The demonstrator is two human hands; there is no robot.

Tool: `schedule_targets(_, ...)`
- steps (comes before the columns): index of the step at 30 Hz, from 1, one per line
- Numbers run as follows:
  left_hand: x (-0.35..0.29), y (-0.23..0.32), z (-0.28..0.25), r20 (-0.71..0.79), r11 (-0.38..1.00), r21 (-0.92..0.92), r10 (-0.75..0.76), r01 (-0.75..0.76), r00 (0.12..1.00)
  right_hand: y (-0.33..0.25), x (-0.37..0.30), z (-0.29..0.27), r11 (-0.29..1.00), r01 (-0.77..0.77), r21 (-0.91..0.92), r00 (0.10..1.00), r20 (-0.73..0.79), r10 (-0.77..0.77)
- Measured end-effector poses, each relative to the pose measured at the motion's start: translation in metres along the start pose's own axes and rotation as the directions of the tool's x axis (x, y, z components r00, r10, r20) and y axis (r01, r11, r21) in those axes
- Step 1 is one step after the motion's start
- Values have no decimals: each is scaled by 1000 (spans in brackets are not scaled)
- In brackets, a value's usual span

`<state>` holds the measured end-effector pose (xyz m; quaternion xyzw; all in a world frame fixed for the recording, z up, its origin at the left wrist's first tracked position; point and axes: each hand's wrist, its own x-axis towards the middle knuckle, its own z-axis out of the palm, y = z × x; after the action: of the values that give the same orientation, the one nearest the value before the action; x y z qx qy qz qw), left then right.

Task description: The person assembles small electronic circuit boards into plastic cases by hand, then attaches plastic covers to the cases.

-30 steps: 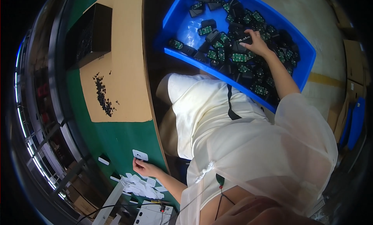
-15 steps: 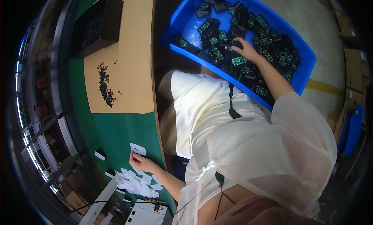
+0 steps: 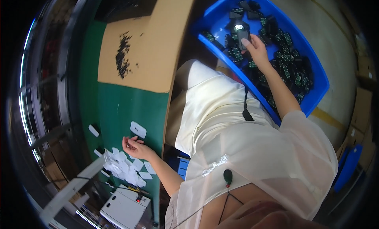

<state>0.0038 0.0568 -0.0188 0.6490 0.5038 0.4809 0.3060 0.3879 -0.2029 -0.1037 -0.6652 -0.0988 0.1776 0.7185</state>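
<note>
Over the blue bin [image 3: 299,19], my right hand [image 3: 257,51] grips a black plastic housing [image 3: 244,38], thumb on its face. A shiny patch shows at its upper end. Inside the bin lie several more black housings with green circuit boards [image 3: 282,57]. My left hand [image 3: 136,147] rests at the green table, fingers loosely curled and apart, with nothing visible in them. Just beyond its fingertips lies a white rounded plate [image 3: 138,129] with a small dark mark in the middle.
Small black screws [image 3: 123,55] are scattered on a cardboard sheet [image 3: 156,59], with a black box [image 3: 126,5] behind. Nearer me are loose white plates [image 3: 124,167] and a white device with a red light [image 3: 125,207]. A small black-and-white piece [image 3: 93,130] lies at the table's left.
My right hand has lifted the black housing from among the others and moved it toward the bin's far left. My left hand has come off the white plate. The whole view has shifted.
</note>
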Motion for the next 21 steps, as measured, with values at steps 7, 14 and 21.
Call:
schedule_targets(7,-56,83,41,258,968,-243,123,-58,958,-104,-61,127,440,867,-234,473,664,-578)
schedule_targets(14,-74,87,52,551,753,-556,17,352,834,-116,-109,186,290,949,-124,266,806,-529)
schedule_targets(21,-66,64,25,694,566,-608,39,557,719,-134,-113,195,827,561,-36,431,865,-255)
